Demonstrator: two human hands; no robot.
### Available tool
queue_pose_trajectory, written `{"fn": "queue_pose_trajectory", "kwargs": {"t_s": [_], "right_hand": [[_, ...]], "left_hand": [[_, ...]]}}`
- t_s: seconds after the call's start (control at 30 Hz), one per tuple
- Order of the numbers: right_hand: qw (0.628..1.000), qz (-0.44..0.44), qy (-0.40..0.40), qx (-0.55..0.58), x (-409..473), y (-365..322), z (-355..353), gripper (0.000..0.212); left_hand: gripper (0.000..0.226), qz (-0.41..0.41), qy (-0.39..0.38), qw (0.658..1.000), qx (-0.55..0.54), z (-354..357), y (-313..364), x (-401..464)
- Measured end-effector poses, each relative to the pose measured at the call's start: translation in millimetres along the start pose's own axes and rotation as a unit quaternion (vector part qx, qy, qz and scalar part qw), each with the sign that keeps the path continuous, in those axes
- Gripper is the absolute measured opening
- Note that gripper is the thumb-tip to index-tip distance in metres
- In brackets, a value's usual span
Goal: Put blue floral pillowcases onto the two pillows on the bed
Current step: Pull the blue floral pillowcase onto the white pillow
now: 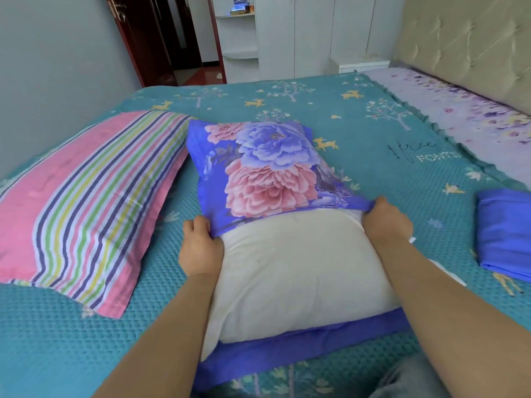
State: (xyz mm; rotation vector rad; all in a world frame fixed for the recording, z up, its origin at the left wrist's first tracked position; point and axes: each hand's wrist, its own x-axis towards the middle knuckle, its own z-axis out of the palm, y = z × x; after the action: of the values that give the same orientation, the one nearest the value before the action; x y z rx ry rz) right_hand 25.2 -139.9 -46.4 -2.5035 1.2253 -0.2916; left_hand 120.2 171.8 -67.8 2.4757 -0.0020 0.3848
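A white pillow (296, 271) lies in the middle of the bed, its far half inside a blue floral pillowcase (258, 168). The case's lower layer shows as a blue band under the pillow's near end. My left hand (201, 248) grips the case's open edge at the pillow's left side. My right hand (388, 222) grips the same edge at the right side. A second pillow (83, 202) in a pink striped cover lies to the left. A folded blue cloth (505, 234) sits at the right edge of the view.
A teal bedspread (359, 133) with deer and trees covers the bed. A lilac sheet (459, 110) and padded headboard (474, 47) run along the right. White wardrobes (301, 33) and an open dark doorway (172, 38) stand beyond the bed's far edge.
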Motion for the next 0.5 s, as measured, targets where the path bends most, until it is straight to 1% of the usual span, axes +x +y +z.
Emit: {"fn": "queue_pose_trajectory", "kwargs": {"t_s": [0.07,0.1,0.13,0.17,0.2,0.23,0.3,0.33,0.4,0.43,0.5], "right_hand": [[0.997,0.045,-0.045,0.053,9,6,-2,0.033],[0.994,0.057,-0.064,0.071,13,9,-2,0.034],[0.993,0.057,-0.076,0.074,14,10,-2,0.034],[0.994,0.052,-0.077,0.064,12,9,-1,0.032],[0.996,0.042,-0.064,0.043,9,6,-1,0.031],[0.999,0.025,-0.040,0.019,6,2,-2,0.030],[0.999,-0.038,0.025,-0.003,3,-3,-2,0.031],[0.995,-0.079,0.061,0.007,3,-5,-2,0.032],[0.977,-0.162,0.121,0.063,6,-5,0,0.032],[0.969,-0.188,0.133,0.092,6,-5,-1,0.032],[0.958,-0.213,0.142,0.131,4,-8,-3,0.029]], "left_hand": [[0.010,-0.044,-0.064,0.997,-0.025,-3,0,3],[0.011,-0.051,-0.107,0.993,-0.029,-5,1,7],[0.013,-0.042,-0.148,0.988,-0.011,-10,1,9],[0.011,-0.019,-0.171,0.985,0.029,-15,2,9],[0.007,0.014,-0.167,0.983,0.075,-21,4,9],[0.007,0.060,-0.136,0.982,0.119,-26,8,8],[0.018,0.147,-0.039,0.972,0.180,-35,20,2],[0.020,0.178,-0.001,0.967,0.185,-38,28,0],[0.023,0.214,0.032,0.963,0.163,-38,40,-1],[0.024,0.222,0.036,0.963,0.149,-36,45,0],[0.024,0.221,0.038,0.967,0.124,-33,51,2]]}}
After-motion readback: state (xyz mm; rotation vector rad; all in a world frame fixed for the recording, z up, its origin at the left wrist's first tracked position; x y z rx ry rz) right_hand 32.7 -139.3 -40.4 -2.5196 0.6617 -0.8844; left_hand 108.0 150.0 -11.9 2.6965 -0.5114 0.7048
